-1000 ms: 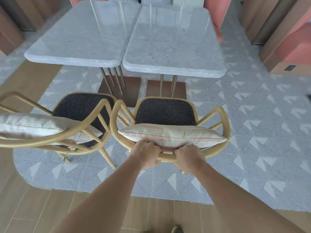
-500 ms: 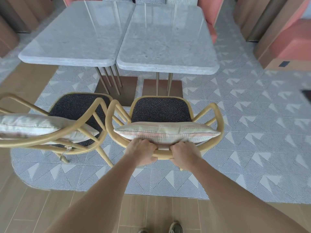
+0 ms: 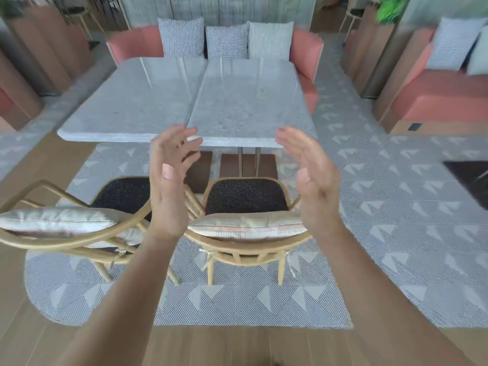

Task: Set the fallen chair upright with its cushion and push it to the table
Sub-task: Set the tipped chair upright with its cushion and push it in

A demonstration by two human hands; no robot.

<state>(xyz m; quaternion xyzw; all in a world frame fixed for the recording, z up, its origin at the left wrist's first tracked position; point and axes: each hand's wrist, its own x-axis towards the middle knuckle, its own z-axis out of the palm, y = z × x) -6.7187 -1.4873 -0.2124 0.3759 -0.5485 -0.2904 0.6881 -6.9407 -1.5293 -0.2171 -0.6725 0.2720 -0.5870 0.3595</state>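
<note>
Patterned rug [image 3: 396, 260] carries the upright chair [image 3: 245, 249], cushion [image 3: 247, 225] propped against its back, just near of the marble table [image 3: 245, 101], while left hand [image 3: 169, 186] and right hand [image 3: 314, 180] hover spread and empty, suggesting the push is finished.

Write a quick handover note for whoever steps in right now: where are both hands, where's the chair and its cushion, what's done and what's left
Left hand: open, raised, holding nothing.
Right hand: open, raised, holding nothing.
The right-hand chair stands upright on the patterned rug, facing the right marble table, beside a second chair.
Its striped cushion leans against the backrest.
Done: chair upright, cushion in place.
Left: the seat sits short of the table edge, so one more push may be needed; judge by the neighbouring chair, which sits about level with it.
</note>
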